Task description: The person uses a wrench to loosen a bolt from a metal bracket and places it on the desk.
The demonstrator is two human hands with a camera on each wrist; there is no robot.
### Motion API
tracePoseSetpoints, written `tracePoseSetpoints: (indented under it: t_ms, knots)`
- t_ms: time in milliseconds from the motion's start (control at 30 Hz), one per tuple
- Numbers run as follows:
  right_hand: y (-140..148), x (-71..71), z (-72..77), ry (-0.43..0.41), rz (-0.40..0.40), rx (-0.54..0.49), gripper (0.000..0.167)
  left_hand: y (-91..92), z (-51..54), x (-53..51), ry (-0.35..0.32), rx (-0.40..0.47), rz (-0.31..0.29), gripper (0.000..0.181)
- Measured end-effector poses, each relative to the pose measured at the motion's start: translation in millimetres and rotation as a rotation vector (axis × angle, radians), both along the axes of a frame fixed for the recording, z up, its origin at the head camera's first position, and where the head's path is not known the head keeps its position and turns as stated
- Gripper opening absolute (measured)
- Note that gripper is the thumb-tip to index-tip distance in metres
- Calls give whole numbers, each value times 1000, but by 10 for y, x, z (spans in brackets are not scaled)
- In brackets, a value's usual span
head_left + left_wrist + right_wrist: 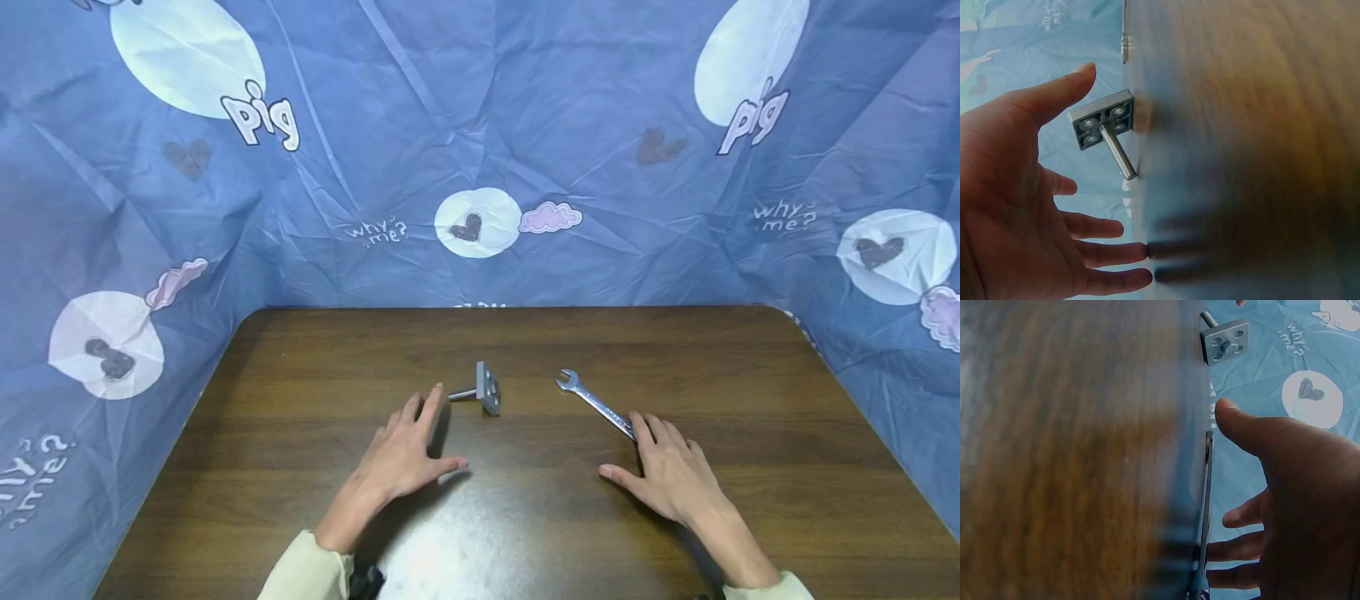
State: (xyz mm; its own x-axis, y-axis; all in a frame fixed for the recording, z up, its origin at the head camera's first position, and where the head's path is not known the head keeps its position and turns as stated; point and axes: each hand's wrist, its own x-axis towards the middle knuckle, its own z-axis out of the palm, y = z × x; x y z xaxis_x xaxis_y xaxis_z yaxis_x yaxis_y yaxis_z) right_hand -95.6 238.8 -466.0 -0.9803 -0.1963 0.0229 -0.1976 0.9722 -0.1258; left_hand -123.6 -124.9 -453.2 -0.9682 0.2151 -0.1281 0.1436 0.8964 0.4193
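Note:
A square metal plate (488,389) with holes in it and a threaded rod (1119,153) stands on edge on the table, its rod pointing left in the head view. My left hand (401,457) is just left of it, fingers spread and thumb apart, holding nothing. To the right lies an open-end wrench (596,405), its jaw end away from me. Fingertips of my right hand (671,477) reach over its near end, which they partly hide; whether they touch it I cannot tell. That hand's thumb (1238,427) stands apart from the fingers.
Both objects lie on a brown wood-grain table (337,350). A blue printed cloth (480,150) hangs behind it and along both sides. Light glares off the table's front, and a small dark object (367,581) shows beside the left sleeve.

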Motion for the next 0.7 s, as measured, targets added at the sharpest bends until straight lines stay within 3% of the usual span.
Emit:
tracePoseSetpoints:
  t_ms: [333,700]
  knots:
    - [7,-38,-8,39,1,4,87,82,-36,-113,50,-14,-33,110]
    - [-20,-125,-23,16,-24,-24,76,184,-30,-245,33,-7,-45,116]
